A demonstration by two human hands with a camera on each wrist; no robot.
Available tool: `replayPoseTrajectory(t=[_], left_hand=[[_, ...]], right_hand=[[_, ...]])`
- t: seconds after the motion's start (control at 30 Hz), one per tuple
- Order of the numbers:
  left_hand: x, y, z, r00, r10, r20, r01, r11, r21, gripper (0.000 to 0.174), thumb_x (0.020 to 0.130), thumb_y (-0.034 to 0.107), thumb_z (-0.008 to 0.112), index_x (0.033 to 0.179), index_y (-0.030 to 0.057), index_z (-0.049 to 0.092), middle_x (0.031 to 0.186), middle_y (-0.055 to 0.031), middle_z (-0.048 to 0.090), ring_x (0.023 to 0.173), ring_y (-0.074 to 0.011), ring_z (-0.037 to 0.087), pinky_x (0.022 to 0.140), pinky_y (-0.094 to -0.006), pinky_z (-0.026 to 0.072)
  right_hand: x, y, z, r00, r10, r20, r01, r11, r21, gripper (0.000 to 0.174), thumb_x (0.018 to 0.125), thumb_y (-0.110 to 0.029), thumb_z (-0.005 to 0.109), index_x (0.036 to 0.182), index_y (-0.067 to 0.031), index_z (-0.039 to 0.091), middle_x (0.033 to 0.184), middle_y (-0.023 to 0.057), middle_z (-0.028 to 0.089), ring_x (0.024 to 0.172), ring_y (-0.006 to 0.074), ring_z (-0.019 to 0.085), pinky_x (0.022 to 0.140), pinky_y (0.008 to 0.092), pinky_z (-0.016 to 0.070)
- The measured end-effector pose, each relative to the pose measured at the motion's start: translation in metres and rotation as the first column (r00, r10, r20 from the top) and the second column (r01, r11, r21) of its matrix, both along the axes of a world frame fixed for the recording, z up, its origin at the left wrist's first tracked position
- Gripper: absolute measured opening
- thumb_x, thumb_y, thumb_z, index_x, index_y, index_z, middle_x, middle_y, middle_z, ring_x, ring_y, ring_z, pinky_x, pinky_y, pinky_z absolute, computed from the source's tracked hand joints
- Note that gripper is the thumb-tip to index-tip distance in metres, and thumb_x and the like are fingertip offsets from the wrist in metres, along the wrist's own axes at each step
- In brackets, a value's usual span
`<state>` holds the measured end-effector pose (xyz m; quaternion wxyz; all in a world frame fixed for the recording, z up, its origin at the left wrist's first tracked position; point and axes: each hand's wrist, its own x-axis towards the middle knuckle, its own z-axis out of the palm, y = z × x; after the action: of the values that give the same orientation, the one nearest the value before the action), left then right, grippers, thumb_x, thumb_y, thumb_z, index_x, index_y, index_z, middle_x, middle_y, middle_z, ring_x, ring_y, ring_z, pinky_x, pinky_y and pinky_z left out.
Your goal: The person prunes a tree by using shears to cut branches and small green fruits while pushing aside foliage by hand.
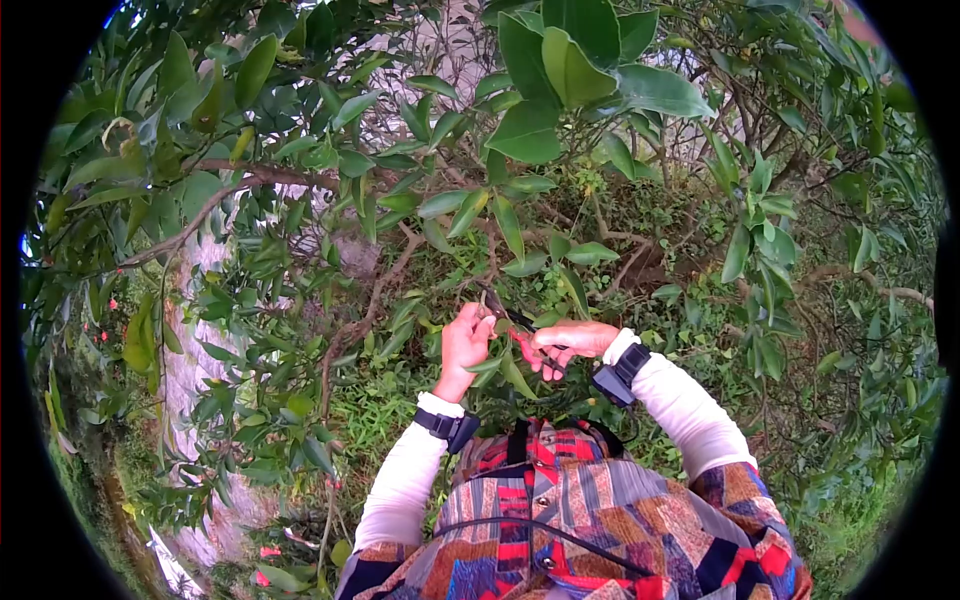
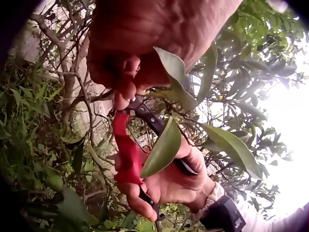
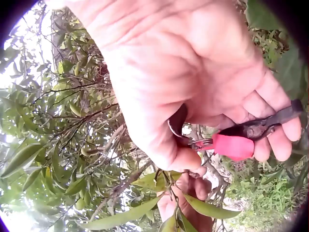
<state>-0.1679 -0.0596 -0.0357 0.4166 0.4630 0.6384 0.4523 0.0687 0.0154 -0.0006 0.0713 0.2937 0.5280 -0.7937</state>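
Note:
My right hand [image 1: 578, 340] holds pruning shears [image 1: 520, 322] with black handles and a red wrapping [image 2: 126, 150] on one of them. In the right wrist view the thumb lies over one handle and the fingers reach round the other handle [image 3: 280, 116]; the handles are spread apart. My left hand [image 1: 464, 345] is just left of the shears' head, its thumb and fingertips pinching a thin twig. Green leaves [image 2: 164, 147] on a shoot hang in front of the shears in the left wrist view. The blades are mostly hidden behind the left fingertips.
Leafy branches surround both hands. A thick brown branch [image 1: 375, 300] rises to the left, and large leaves [image 1: 580, 65] hang near the camera. A green fruit [image 2: 54, 182] shows low in the left wrist view. Weeds [image 1: 370, 410] cover the ground below.

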Motion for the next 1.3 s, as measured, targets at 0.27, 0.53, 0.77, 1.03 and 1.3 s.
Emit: replayPoseTrajectory(t=[0.27,0.53,0.77,1.03,1.3], left_hand=[[0.002,0.002,0.004,0.998,-0.006,0.06,0.004,0.999,0.031,0.009,0.1,0.004,0.061,0.108,0.0016,0.062,0.089,-0.0019,0.068,0.073,-0.0067,0.06,0.067,-0.0269,0.0565],[-0.003,0.003,0.002,0.996,-0.011,-0.093,0.012,1.0,0.01,0.012,0.096,0.01,0.067,0.101,0.0022,0.06,0.08,-0.0104,0.071,0.069,-0.0152,0.069,0.065,-0.0316,0.0538],[-0.006,0.001,-0.017,0.986,-0.004,-0.167,0.016,0.998,0.068,0.014,0.095,0.012,0.067,0.097,0.0033,0.057,0.075,-0.0109,0.069,0.067,-0.0208,0.069,0.062,-0.0358,0.0521],[-0.009,-0.003,-0.01,0.938,-0.001,-0.346,0.024,0.998,0.063,0.012,0.097,0.013,0.065,0.101,0.0049,0.056,0.079,-0.0179,0.069,0.071,-0.0373,0.069,0.062,-0.042,0.0515],[-0.005,-0.002,-0.003,0.982,0.005,-0.189,0.01,0.997,0.078,0.013,0.096,0.009,0.066,0.103,0.0041,0.056,0.073,-0.0156,0.065,0.055,-0.0299,0.063,0.053,-0.0389,0.0491]], right_hand=[[-0.008,0.001,-0.015,0.999,-0.004,0.04,0.003,1.0,0.023,0.041,0.102,-0.045,0.048,0.098,-0.0062,0.062,0.086,0.0055,0.063,0.068,0.0178,0.064,0.063,0.0334,0.0534],[-0.004,0.002,0.003,0.997,0.03,0.068,-0.037,0.994,0.105,0.029,0.097,-0.033,0.048,0.088,-0.0065,0.056,0.075,0.0018,0.057,0.056,0.0133,0.057,0.05,0.0301,0.0459],[-0.004,0.0,0.007,0.999,-0.014,0.046,0.011,0.998,0.055,0.03,0.097,-0.034,0.05,0.087,-0.0063,0.056,0.073,0.0017,0.056,0.053,0.0123,0.055,0.046,0.0284,0.0427],[-0.004,-0.004,0.002,0.998,-0.039,0.046,0.035,0.996,0.082,0.041,0.098,-0.046,0.054,0.089,-0.0069,0.061,0.078,0.002,0.059,0.063,0.0123,0.058,0.054,0.0294,0.0468],[-0.012,-0.011,0.001,0.995,-0.095,0.037,0.092,0.993,0.078,0.039,0.1,-0.039,0.055,0.075,-0.0082,0.056,0.07,0.0013,0.055,0.054,0.0107,0.052,0.046,0.0282,0.0385]])
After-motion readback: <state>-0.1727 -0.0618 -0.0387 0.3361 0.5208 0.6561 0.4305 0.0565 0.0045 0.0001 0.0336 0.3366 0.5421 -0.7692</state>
